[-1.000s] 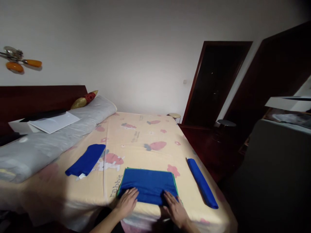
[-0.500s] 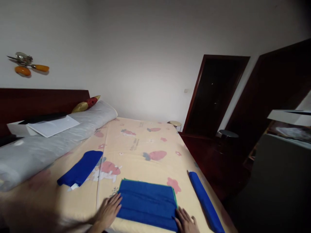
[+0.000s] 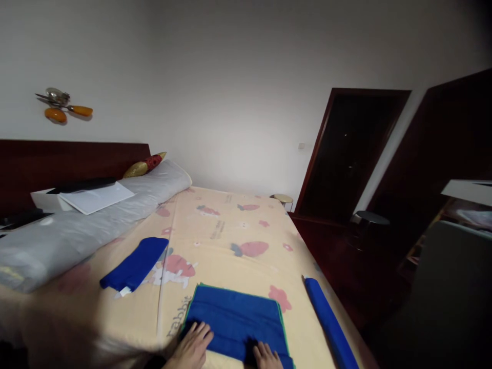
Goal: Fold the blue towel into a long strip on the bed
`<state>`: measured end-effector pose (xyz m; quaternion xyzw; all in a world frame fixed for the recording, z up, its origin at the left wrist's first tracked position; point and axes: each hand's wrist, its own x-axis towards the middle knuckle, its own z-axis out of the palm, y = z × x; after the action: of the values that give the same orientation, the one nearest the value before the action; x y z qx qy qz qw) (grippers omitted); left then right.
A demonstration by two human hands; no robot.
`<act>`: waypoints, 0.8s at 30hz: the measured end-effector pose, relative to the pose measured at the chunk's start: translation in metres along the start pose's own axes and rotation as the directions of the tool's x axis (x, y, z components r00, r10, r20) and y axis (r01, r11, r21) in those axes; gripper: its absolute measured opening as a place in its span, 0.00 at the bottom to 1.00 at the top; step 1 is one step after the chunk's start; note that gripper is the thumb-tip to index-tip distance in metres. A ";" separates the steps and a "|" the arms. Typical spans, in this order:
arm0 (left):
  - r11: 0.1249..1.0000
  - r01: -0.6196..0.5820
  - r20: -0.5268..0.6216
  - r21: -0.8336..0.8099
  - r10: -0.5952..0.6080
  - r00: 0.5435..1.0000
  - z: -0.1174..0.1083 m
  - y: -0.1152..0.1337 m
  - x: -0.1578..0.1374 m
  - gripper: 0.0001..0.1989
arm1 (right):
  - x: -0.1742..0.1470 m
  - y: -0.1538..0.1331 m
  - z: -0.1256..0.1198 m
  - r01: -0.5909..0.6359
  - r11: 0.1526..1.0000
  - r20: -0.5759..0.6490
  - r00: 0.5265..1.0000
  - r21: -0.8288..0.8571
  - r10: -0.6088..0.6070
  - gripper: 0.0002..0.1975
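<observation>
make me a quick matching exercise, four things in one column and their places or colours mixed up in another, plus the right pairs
1. green-edged cloth
2. rolled blue cloth
3. cushion
4. dark stool

A. red and gold
B. on the floor
C. near the right edge of the bed
D. under the fingers of the left hand and right hand

Pairs: 1-D, 2-C, 3-A, 4-B

Up on the left wall hangs a fixture point(image 3: 59, 106) with orange pieces, above the dark reddish headboard point(image 3: 77, 158). A red-and-gold cushion point(image 3: 145, 165) rests by the grey bedding point(image 3: 115, 215), which has a flat white panel point(image 3: 98, 198) on it. Over there, a pale-topped stool point(image 3: 283, 198) stands near the dark door point(image 3: 355, 154), left of a dark round stool point(image 3: 372, 218).
</observation>
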<state>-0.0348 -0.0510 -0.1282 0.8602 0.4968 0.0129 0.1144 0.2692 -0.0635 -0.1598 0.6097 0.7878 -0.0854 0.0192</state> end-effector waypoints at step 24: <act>0.960 0.210 0.009 0.187 -0.215 0.977 -0.034 -0.015 -0.005 0.36 | -0.050 0.058 -0.031 -0.128 0.983 -0.175 0.979 -0.132 0.104 0.26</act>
<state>-0.0548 -0.0421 -0.0978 0.8089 0.5836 -0.0585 0.0420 0.3406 -0.0922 -0.1287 0.6566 0.7538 0.0238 0.0013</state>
